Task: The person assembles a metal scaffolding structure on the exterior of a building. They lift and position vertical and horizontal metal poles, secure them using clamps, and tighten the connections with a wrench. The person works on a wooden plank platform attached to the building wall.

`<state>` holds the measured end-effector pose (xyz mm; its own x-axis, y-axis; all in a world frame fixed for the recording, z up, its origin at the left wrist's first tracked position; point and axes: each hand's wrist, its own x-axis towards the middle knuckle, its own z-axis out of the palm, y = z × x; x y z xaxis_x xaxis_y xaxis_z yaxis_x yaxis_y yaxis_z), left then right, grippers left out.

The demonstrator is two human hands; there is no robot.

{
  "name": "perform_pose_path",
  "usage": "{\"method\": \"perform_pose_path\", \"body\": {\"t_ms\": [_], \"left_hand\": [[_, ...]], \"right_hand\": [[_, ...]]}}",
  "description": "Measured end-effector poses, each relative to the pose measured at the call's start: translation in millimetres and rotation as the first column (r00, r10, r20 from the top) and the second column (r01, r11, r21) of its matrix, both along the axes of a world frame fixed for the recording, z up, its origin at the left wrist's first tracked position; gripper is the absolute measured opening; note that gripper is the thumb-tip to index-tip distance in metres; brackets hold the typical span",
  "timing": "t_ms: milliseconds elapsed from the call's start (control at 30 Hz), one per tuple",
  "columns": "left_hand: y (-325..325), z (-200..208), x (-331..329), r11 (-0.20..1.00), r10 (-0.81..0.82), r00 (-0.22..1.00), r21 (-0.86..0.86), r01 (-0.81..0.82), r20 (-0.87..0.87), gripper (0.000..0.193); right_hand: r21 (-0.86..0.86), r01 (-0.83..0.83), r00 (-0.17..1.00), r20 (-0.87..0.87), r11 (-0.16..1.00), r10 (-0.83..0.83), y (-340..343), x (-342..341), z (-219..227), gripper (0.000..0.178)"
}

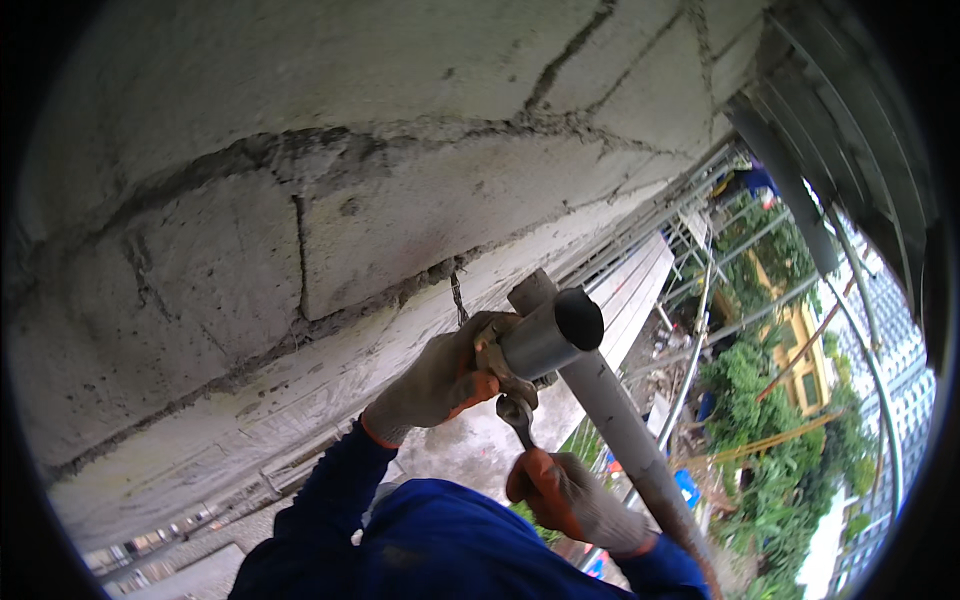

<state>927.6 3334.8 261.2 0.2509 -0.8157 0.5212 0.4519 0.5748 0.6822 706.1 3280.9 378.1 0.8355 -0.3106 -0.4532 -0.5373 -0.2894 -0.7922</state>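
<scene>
Steel wrench (pixel 517 415) runs upright btwn my hands: right hand (pixel 570 497) clamped on its handle below, head up on the coupler (pixel 500 362) w/ left hand (pixel 440 380) wrapped round it, just beside the short tube (pixel 545 335).

Both arms come up from the lower edge in blue sleeves, hands in grey knit gloves with orange palms and cuffs. Left hand (pixel 440 380) raised higher, forearm angled up and to the right, fingers curled closed in a grip, orange thumb side toward the camera. Right hand (pixel 572 500) lower and just to the right, fist clenched, knuckles outward, wrist bent back toward the body.
</scene>
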Motion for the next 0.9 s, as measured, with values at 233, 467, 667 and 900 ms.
{"method": "perform_pose_path", "body": {"t_ms": [233, 467, 667, 900], "left_hand": [[8.2, 25.1, 6.2, 0.990, -0.137, 0.987, 0.028, 0.139, -0.081, 0.103], [10.8, 18.4, 6.3, 0.984, -0.162, 0.987, 0.072, 0.162, -0.013, 0.128], [11.5, 16.6, 13.4, 0.980, -0.024, 0.972, 0.197, -0.023, 0.235, 0.117], [5.1, 9.4, 11.1, 0.972, 0.041, 0.981, 0.219, -0.083, 0.189, 0.117]], "right_hand": [[-0.244, 0.057, 0.976, 0.216, 0.968, -0.003, 21.1, -10.8, 19.0, 0.045], [0.379, 0.231, 0.871, 0.330, 0.896, -0.364, 19.6, -7.2, -111.6, 0.043], [0.622, 0.048, 0.670, 0.560, 0.781, -0.487, 16.0, 47.8, -190.9, 0.048], [0.280, 0.339, 0.786, 0.441, 0.898, -0.434, 11.0, 42.1, -177.6, 0.047]]}}
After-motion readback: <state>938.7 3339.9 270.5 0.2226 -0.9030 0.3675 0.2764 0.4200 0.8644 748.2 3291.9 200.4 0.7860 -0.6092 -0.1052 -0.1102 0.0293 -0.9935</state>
